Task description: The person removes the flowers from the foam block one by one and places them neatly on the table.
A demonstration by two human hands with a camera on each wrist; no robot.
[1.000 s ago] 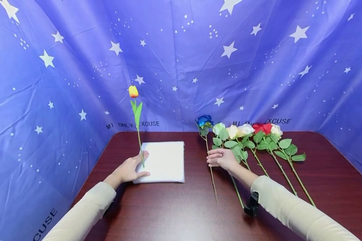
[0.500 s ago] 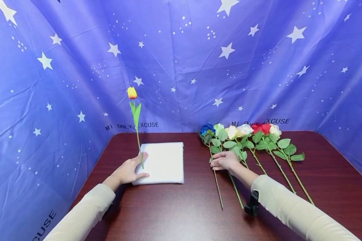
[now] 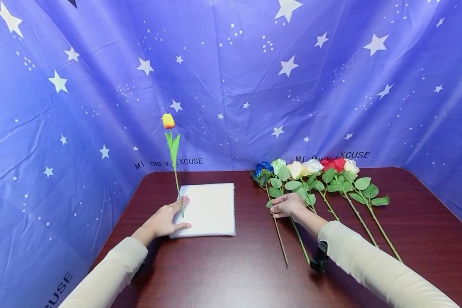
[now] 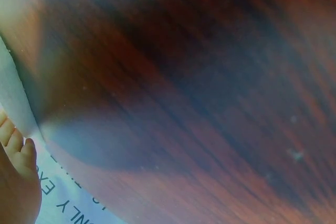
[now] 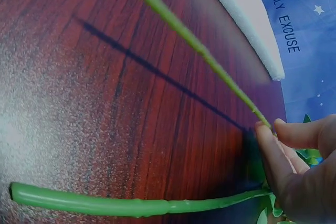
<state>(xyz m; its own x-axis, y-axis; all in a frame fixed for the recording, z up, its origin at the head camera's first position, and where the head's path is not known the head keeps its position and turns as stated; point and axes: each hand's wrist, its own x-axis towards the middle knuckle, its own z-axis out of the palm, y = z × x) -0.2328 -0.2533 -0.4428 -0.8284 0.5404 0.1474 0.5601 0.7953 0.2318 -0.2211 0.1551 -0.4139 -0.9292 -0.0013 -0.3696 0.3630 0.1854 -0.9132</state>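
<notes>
My right hand [image 3: 288,206] pinches the stem of a blue rose [image 3: 263,168] at the left end of a row of flowers. In the right wrist view thumb and fingers close on that rose stem [image 5: 202,51], whose cut end stands off the table above its own shadow. On the white foam block [image 3: 211,209], my left hand [image 3: 163,219] rests with thumb and fingers spread. A yellow-and-red tulip [image 3: 168,121] stands nearly upright at the block's left part, its stem between that thumb and fingers. Only part of the left hand [image 4: 21,177] shows in its wrist view.
Right of the blue rose lie several more roses: a pale green-white one [image 3: 279,166], cream and white ones, and a red rose [image 3: 333,164]. Their stems point toward the front right of the dark wooden table [image 3: 223,265]. A starry blue cloth [image 3: 231,77] hangs behind.
The right hand has lowered the blue rose and shifted it slightly right, so its bloom now lies beside the pale green-white rose. Left hand and tulip have stayed in place.
</notes>
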